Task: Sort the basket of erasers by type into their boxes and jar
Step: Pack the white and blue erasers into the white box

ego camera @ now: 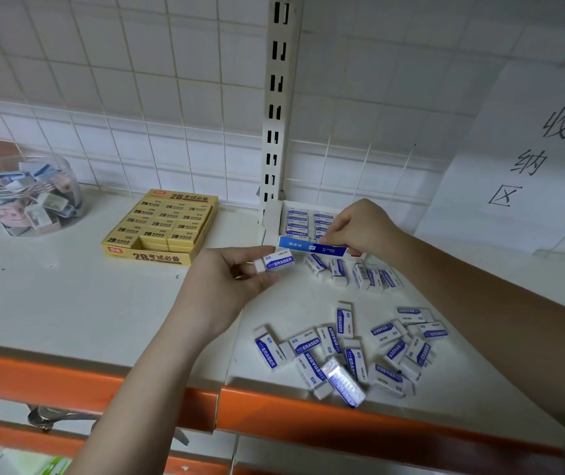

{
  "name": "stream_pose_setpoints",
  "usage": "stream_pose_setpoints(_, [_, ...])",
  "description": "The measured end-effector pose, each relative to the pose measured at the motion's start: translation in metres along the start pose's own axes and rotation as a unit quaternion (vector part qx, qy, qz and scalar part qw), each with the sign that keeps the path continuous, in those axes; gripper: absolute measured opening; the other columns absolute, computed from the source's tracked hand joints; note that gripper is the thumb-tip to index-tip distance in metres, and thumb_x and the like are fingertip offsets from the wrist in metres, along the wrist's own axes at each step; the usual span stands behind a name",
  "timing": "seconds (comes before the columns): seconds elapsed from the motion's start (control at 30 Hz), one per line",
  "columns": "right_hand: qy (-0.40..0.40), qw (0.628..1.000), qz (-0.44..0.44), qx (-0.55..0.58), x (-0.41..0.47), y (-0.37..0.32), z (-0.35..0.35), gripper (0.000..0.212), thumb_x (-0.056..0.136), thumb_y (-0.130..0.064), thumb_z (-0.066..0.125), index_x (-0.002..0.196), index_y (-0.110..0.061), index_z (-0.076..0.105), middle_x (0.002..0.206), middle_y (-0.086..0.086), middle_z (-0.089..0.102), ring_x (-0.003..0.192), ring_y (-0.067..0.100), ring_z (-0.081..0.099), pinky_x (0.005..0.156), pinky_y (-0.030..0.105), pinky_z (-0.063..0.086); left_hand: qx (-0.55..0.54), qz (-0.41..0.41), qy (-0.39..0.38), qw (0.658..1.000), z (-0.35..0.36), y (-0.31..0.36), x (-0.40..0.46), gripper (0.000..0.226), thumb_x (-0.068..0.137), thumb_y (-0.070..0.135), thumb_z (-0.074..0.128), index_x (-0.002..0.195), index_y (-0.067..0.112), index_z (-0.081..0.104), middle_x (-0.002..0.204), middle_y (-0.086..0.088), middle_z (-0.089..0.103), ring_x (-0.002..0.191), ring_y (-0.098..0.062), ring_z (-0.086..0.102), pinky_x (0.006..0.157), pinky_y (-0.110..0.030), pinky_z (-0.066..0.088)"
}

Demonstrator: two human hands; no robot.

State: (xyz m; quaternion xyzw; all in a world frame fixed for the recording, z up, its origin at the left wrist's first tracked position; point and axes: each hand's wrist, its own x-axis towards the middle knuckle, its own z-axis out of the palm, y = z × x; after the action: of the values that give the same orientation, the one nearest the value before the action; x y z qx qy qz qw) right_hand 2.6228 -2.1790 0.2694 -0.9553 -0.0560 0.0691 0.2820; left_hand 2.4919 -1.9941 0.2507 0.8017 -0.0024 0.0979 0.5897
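Observation:
My left hand [231,279] pinches one white eraser with a blue sleeve [275,261], held just left of the blue-and-white box [311,247]. My right hand [359,228] reaches into that box, its fingers curled over the rows of the same erasers [299,222] inside; what the fingertips hold is hidden. Several loose blue-sleeved erasers [346,347] lie scattered on the shelf near the front edge, and a smaller group [353,272] lies just in front of the box. A yellow box of 2B erasers [161,228] sits to the left. A clear jar [24,193] of mixed erasers stands far left.
The white shelf [68,296] has an orange front edge [308,416]. A slotted metal upright [275,104] rises behind the blue box. A paper sign [531,159] with handwritten characters hangs on the tiled wall at right.

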Motion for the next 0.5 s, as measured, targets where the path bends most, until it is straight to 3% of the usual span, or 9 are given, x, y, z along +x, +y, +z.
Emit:
stream_pose_setpoints(0.07, [0.021,0.999,-0.016,-0.018,-0.001,-0.001,0.002,0.022,0.075,-0.029,0.078,0.088,-0.012,0.073,0.081,0.005,0.07,0.064,0.019,0.063,0.058,0.023,0.048,0.019,0.014,-0.013,1.0,0.001,0.0,0.001,0.029,0.078,0.009,0.072,0.099,0.029,0.07,0.058,0.003,0.04,0.044,-0.002,0.036,0.047,-0.006,0.03])
stream_pose_setpoints(0.17, [0.018,0.999,-0.035,0.032,-0.002,0.0,-0.004,0.011,0.078,-0.013,0.074,0.089,-0.011,0.072,0.08,0.005,0.07,0.067,0.015,0.065,0.052,0.018,0.047,0.042,0.03,-0.018,0.999,0.0,-0.002,0.007,0.027,0.078,0.009,0.072,0.089,0.033,0.07,0.056,0.012,0.047,0.051,0.0,0.044,0.052,-0.005,0.034])
stream_pose_setpoints(0.27, [0.008,0.997,-0.074,-0.025,-0.004,0.009,-0.025,0.021,0.075,-0.011,0.076,0.096,-0.011,0.072,0.089,0.002,0.067,0.084,0.017,0.065,0.066,0.023,0.049,0.081,0.038,-0.024,0.996,-0.002,-0.007,0.016,0.028,0.079,0.012,0.073,0.083,0.039,0.066,0.066,0.016,0.061,0.065,-0.003,0.057,0.064,-0.011,0.045])
stream_pose_setpoints(0.37, [-0.054,0.99,-0.085,-0.101,-0.003,0.02,-0.04,0.032,0.072,-0.016,0.08,0.102,-0.011,0.069,0.098,0.003,0.067,0.091,0.018,0.063,0.084,0.032,0.052,0.097,0.042,-0.037,0.994,0.0,-0.006,0.025,0.023,0.082,0.014,0.07,0.084,0.035,0.062,0.089,0.008,0.071,0.085,-0.016,0.065,0.081,-0.029,0.052])
stream_pose_setpoints(0.5, [-0.044,0.979,-0.114,-0.163,0.004,0.021,-0.033,0.022,0.074,-0.012,0.078,0.093,-0.011,0.067,0.094,0.0,0.062,0.092,0.02,0.062,0.082,0.033,0.051,0.125,0.039,-0.059,0.99,0.004,0.002,0.035,0.016,0.086,0.022,0.064,0.085,0.034,0.055,0.09,0.01,0.07,0.086,-0.013,0.065,0.083,-0.032,0.051])
